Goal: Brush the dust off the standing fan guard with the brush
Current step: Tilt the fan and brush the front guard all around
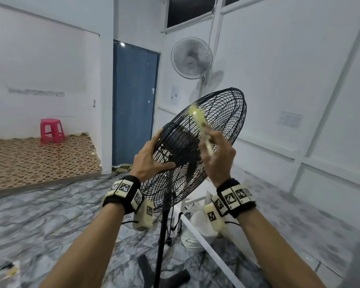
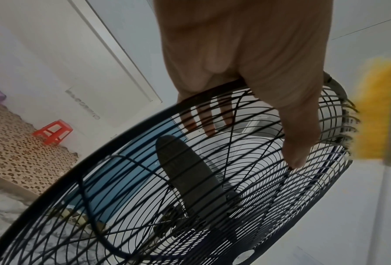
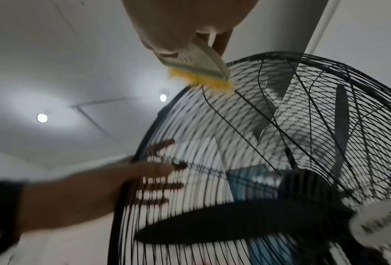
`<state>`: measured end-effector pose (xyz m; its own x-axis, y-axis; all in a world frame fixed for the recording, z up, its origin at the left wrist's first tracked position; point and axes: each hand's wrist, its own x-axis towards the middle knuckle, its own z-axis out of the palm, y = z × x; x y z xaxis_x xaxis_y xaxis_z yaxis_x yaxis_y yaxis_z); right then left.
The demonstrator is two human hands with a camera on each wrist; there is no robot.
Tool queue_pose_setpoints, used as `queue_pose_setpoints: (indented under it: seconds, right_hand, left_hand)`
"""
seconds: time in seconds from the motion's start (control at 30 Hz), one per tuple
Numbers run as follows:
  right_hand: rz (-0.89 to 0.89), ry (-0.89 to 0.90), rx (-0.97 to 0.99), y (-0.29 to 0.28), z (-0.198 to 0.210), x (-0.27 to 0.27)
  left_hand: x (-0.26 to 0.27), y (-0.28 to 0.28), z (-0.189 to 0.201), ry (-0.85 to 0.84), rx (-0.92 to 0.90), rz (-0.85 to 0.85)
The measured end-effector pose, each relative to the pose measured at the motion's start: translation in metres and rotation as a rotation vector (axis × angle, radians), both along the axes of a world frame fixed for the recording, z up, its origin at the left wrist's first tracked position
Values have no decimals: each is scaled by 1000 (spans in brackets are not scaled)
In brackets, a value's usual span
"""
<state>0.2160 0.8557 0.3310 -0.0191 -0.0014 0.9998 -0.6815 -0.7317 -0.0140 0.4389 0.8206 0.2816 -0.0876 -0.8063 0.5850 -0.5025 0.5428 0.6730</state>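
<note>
A black wire fan guard [image 1: 222, 109] stands tilted on its pole in the middle of the head view. My left hand [image 1: 152, 159] grips its left rim: the thumb lies on the front wires and the fingers [image 2: 209, 123] reach behind them. My right hand [image 1: 216, 156] holds a pale brush [image 1: 196, 116] with yellow bristles by its handle. In the right wrist view the bristles [image 3: 203, 82] touch the guard [image 3: 303, 125] near its upper rim. The dark blades show through the wires.
The fan's pole [image 1: 163, 235] and base feet stand on the marbled floor in front of me. White bags [image 1: 197, 231] and a white bar [image 1: 212, 250] lie to its right. A white wall fan [image 1: 191, 58], a blue door [image 1: 134, 100] and a pink stool [image 1: 51, 130] stand farther back.
</note>
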Motion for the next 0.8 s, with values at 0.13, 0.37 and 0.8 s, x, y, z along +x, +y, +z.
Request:
queue_pose_setpoints:
  seconds: [0.13, 0.37, 0.8]
  right_hand:
    - [89, 481, 132, 12, -63, 15]
    - [-81, 70, 87, 7, -20, -2]
    - [-38, 123, 86, -4, -39, 3]
  left_hand:
    - [3, -3, -4, -16, -30, -49]
    - [5, -3, -9, 39, -8, -38]
    - [8, -1, -5, 30, 29, -6]
